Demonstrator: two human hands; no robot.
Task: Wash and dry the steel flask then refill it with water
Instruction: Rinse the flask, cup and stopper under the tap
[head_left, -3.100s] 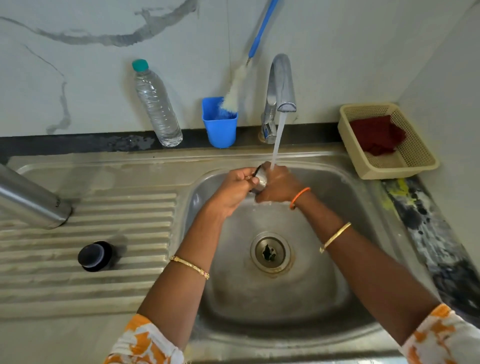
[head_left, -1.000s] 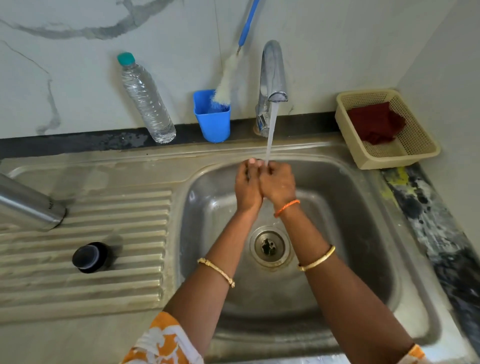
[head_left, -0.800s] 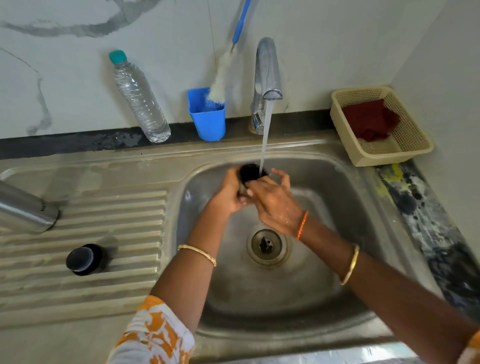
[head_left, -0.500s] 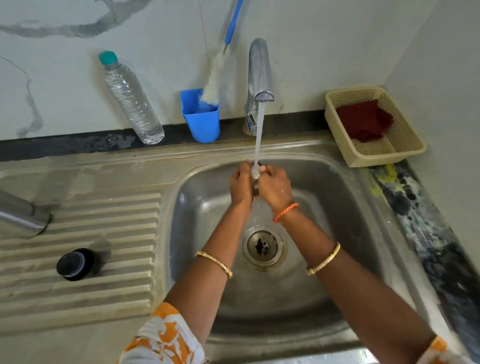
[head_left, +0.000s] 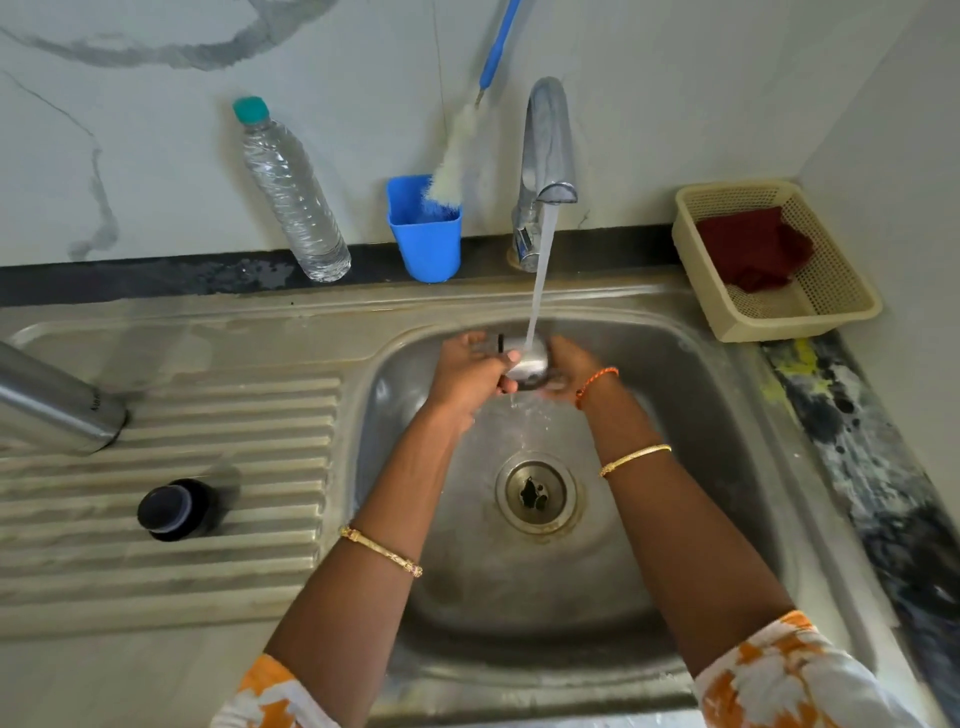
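Both hands now hold a small steel cap on its side under the tap water. A moment ago its dark inside faced up; now the shiny outside gets the water. The left hand curls its fingers round the cap, and the right hand cups the other side. The flask lies on the drainboard, well apart, beside a black lid. The washing looks nearly done; drying and filling are not yet done.

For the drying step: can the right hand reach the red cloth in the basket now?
Probably not yet: the right hand holds the steel cap under the tap; the red cloth lies uncovered in the basket.
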